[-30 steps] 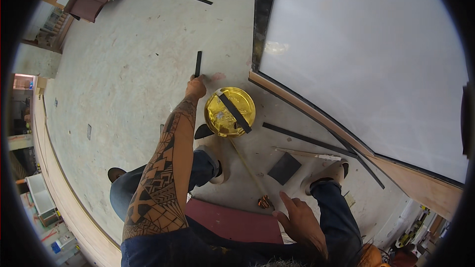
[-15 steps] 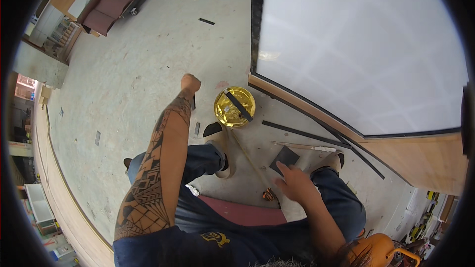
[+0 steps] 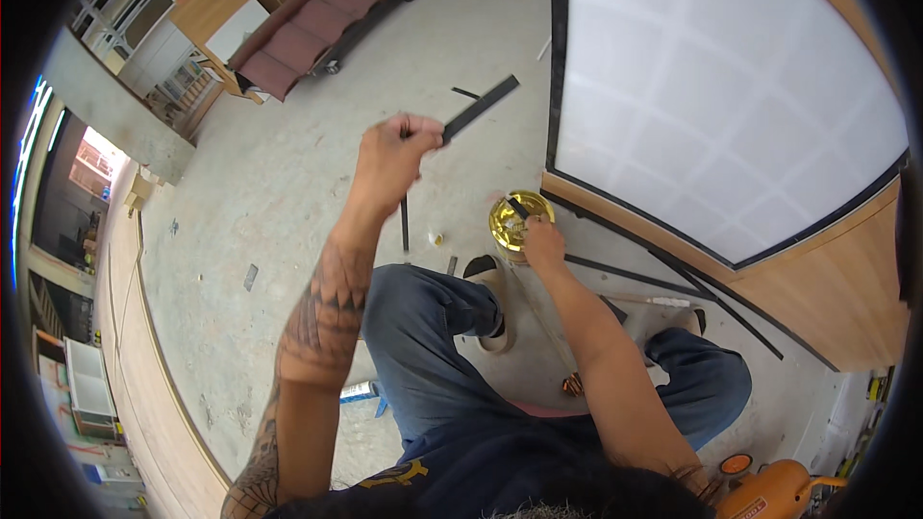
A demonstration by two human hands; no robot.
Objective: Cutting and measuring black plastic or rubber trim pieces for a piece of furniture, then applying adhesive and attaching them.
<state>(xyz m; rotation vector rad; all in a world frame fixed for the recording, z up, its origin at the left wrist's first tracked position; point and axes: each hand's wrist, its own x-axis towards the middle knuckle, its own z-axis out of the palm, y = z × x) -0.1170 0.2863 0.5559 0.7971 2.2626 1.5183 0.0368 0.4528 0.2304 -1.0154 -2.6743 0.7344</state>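
My left hand (image 3: 396, 154) is raised over the floor, its fingers closed on one end of a flat black strip (image 3: 483, 109) that points up and to the right. My right hand (image 3: 544, 240) reaches to the round gold tin (image 3: 500, 228) in front of my feet. Its fingers close on the near end of a second black strip (image 3: 518, 208) lying across the lid. Part of that strip is hidden by the hand. Below my left wrist a thin dark strip (image 3: 405, 224) shows, seemingly on the floor.
A large white panel with black edging and a wooden side (image 3: 711, 106) stands at the right. Long dark strips (image 3: 639, 276) lie along its foot. A tape measure (image 3: 572, 384) is between my legs. An orange tool (image 3: 769, 495) sits at lower right, a padded maroon piece on wheels (image 3: 346, 14) far left.
My left hand has come up and now shows a black strip. My right hand has moved from the dark square piece to the strip on the tin. The view has shifted.
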